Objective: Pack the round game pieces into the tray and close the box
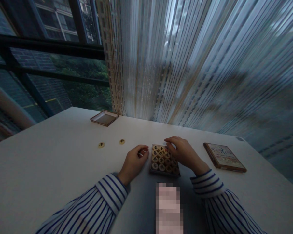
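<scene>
On white tabletop [70,156] | round pieces [161,160] fill square box [164,174] | hands [134,164] flanking

Both long sleeves [107,191] show dark blue stripes on white, with striped, banded cuffs [208,183].

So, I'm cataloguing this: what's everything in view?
Table: 1, white, centre.
Piece box: 1, dark, table middle.
Boxed pieces: count unclear (some covered), pale, inside.
Loose pieces: 2, pale, table left.
Open tray: 1, brown, table's far left.
Flat box: 1, brown, table right.
Small patch: 1, grey, table's far right.
Curtain: 1, whitish, behind table.
Window: 1, dark, upper left.
Buildings: count unclear, dark, outside.
Greenery: uncounted, green, outside.
Pixelated patch: 1, pink, bottom.
Left hand: 1, beside piece box.
Right hand: 1, over piece box.
Sleeves: 2, blue-striped, forearms.
</scene>
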A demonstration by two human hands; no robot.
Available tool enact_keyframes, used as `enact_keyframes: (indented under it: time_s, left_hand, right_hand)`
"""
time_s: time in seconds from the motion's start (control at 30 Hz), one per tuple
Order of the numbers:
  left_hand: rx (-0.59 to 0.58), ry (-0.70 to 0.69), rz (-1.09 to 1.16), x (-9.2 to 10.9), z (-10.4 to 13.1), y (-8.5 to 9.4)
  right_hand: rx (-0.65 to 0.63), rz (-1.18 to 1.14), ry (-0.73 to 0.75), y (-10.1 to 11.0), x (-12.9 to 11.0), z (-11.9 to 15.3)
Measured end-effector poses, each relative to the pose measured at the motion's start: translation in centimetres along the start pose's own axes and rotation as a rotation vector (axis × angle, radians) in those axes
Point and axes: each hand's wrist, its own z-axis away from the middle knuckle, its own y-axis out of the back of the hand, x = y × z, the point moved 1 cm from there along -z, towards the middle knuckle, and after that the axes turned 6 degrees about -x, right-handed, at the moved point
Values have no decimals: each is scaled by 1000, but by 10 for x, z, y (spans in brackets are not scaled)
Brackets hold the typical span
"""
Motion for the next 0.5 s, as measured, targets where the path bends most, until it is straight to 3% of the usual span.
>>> enact_keyframes:
  time_s: [0.2, 0.5]
  left_hand:
    - [53, 12, -58, -7, -4, 19]
    - [82, 2, -289, -12, 4, 48]
  right_hand:
    - [-11, -2, 2, 0, -4, -1]
    - [-115, 85, 53, 5, -38, -13]
